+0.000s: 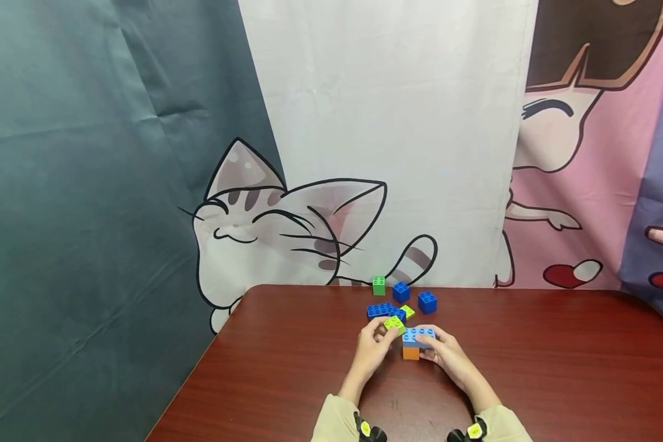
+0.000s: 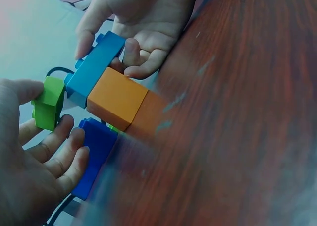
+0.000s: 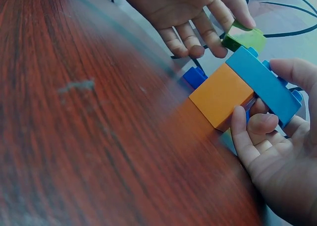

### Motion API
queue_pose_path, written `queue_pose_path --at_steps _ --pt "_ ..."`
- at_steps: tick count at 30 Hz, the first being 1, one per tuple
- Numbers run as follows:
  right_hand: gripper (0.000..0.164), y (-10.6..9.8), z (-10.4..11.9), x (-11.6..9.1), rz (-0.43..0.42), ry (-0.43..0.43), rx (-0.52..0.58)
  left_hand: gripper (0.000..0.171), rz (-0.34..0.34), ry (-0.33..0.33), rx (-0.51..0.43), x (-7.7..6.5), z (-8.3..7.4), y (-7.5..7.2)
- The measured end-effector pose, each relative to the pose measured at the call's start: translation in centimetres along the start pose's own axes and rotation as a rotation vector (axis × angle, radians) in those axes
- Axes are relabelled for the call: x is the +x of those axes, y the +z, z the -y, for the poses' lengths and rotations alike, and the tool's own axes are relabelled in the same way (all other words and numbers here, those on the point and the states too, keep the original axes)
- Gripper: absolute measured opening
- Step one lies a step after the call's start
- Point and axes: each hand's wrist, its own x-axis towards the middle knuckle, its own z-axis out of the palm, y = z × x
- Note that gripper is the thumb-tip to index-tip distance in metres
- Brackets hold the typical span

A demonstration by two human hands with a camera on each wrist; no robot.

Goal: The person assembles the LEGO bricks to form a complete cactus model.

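Observation:
Between thumb and fingers, the left hand point(image 1: 371, 348) pinches a lime green brick point(image 1: 395, 325), held just left of a light blue brick point(image 1: 418, 336). That longer light blue brick sits on top of an orange brick point(image 1: 411, 353), its right part jutting out past the orange one. My right hand point(image 1: 446, 353) grips the overhanging end, thumb on top and fingers below, as the right wrist view shows with the light blue brick point(image 3: 265, 84). In the left wrist view the lime brick point(image 2: 48, 103) is tilted and close to the light blue brick's end.
Behind the hands lie a long dark blue brick point(image 1: 379, 310) and another lime green piece point(image 1: 407, 312). Farther back stand two dark blue bricks point(image 1: 401, 291) and a green brick point(image 1: 378, 285) near the far edge of the brown table point(image 1: 287, 350). A printed curtain point(image 1: 398, 123) hangs behind.

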Motion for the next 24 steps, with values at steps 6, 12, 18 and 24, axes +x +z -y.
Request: queue_pose_path --at_steps 6,12,18,24 --pt "0.051 0.0 0.0 0.0 0.015 -0.001 -0.005 0.029 0.040 0.018 0.005 -0.3 -1.1 -0.3" --pt "0.052 -0.1 0.1 -0.1 0.028 -0.013 -0.011 0.030 0.121 0.042 -0.026 0.8 0.6 -0.3" --pt "0.053 -0.1 0.0 0.0 0.028 -0.018 -0.010 0.034 0.192 0.052 -0.011 0.8 0.3 -0.3" --pt "0.054 -0.2 0.0 0.0 0.048 -0.030 -0.016 0.034 0.222 0.066 -0.011 -0.2 -1.8 -0.2"
